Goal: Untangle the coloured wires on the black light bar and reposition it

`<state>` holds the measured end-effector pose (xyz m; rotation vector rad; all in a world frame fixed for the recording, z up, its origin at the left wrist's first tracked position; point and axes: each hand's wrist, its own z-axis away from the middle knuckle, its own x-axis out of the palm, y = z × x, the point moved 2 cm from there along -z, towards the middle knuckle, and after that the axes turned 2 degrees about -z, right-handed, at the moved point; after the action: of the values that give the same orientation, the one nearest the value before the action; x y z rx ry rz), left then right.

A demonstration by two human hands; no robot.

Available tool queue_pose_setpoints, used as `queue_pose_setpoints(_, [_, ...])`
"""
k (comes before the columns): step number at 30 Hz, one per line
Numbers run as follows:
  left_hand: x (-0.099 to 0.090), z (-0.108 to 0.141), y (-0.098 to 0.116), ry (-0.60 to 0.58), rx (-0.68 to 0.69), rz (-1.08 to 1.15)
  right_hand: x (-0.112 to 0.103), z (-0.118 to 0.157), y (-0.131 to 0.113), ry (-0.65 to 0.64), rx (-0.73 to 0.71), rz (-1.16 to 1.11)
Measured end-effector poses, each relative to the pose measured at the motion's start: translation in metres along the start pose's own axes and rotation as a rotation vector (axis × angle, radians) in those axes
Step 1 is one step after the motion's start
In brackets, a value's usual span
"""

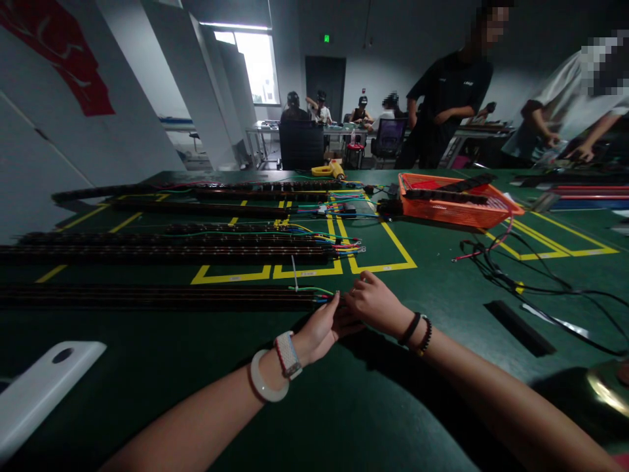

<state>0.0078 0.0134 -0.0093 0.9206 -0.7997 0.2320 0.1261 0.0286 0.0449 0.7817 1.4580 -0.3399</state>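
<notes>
Long black sleeved cables (pixel 162 297) lie across the green table, with thin coloured wires (pixel 322 297) coming out of their right end. At those wire ends is my left hand (pixel 322 331), its thumb and fingers closed around something I cannot make out. My right hand (pixel 376 303) meets it from the right, fingers curled in a pinch; what lies between them is hidden. A white cable tie (pixel 294 274) stands up from the cable end, beside a loose green wire. Behind, more cable bundles (pixel 196 250) lie parallel.
An orange basket (pixel 457 219) holds black parts at the back right. Near it are a yellow heat gun (pixel 329 170), tangled black cables (pixel 545 278) and a black strip (pixel 519 328). A white object (pixel 46 393) sits front left. People stand and sit beyond the table.
</notes>
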Motion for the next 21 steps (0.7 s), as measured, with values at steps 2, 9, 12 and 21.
queue_pose_setpoints(2, [-0.002,-0.003,-0.001,0.04,0.02,0.049,0.0,0.0,-0.007,-0.002,-0.01,0.049])
queue_pose_setpoints(9, [-0.004,-0.008,-0.004,0.098,0.029,0.081,-0.012,0.003,-0.014,-0.008,-0.024,0.04])
queue_pose_setpoints(12, [-0.004,-0.006,-0.003,0.087,0.016,0.08,-0.022,0.005,-0.006,0.002,0.063,-0.031])
queue_pose_setpoints(21, [0.0,-0.001,0.001,0.092,-0.019,0.071,-0.018,0.008,0.0,-0.16,0.258,-0.081])
